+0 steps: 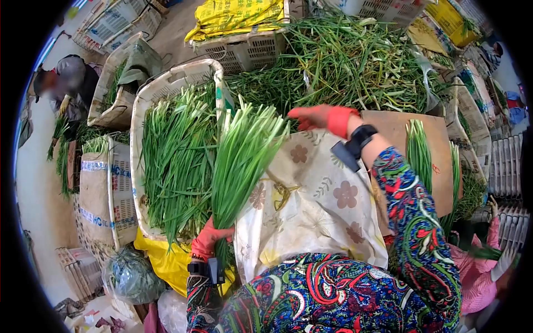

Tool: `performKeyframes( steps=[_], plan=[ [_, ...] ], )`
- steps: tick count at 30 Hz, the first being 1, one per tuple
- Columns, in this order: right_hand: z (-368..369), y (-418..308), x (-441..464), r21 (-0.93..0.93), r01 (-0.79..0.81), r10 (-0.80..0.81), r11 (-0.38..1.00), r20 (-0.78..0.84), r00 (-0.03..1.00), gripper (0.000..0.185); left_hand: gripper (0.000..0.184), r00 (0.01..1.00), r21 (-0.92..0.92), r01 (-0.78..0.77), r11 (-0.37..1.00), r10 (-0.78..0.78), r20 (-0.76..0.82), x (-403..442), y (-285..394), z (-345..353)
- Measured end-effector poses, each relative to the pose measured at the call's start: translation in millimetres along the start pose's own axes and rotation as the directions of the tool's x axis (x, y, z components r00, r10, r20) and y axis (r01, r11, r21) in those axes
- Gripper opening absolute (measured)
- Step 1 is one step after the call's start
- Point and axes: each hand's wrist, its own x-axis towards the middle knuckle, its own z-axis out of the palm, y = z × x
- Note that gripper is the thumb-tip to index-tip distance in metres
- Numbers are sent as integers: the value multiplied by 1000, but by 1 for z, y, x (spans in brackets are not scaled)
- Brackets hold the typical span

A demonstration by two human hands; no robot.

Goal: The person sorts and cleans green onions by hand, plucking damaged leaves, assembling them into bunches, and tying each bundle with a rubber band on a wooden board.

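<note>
My left hand [209,240], in a red glove, is wrapped round the lower, leafy end of a bunch of green stalks [244,161]. The pale ends of the bunch fan out upward, over the right rim of a white crate [136,161] filled with more green stalks [177,161]. To the right of the bunch's pale ends is my right hand [316,117], also red-gloved, above the top edge of the flowered cloth [311,205] on my lap. Its fingers point left and do not touch the bunch; whether they are apart or pressed together is unclear.
A heap of loose stalks [361,66] lies beyond the cloth. On the right, a brown board [441,166] bears a small bunch [418,152]. A yellow sack [239,16] covers a crate behind. One person [69,83] is at far left, another in pink [477,266] at right.
</note>
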Motion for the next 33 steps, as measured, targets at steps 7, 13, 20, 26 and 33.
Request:
performKeyframes(
  steps=[7,13,20,26,33],
  plan=[
    [53,-5,12,42,-85,80,995,113,990,34,35,999,-18,4,1000,-5,-41,-4,-2,2],
    [43,-14,-6,45,31,-32,999,32,999,37,32,999,-26,13,1000,-15,-50,-4,1,8],
    [-138,-40,-22,749,614,-139,247,-600,788,40,42,998,67,-24,997,28,-63,2,-9,-4],
    [20,-62,-49,44,78,-78,996,5,997,39,50,993,112,-113,987,117,-28,11,-18,-6],
    [97,-18,-12,85,99,-98,991,-5,995,25,63,985,164,-121,979,139,-106,2,-9,2]
  ],
)
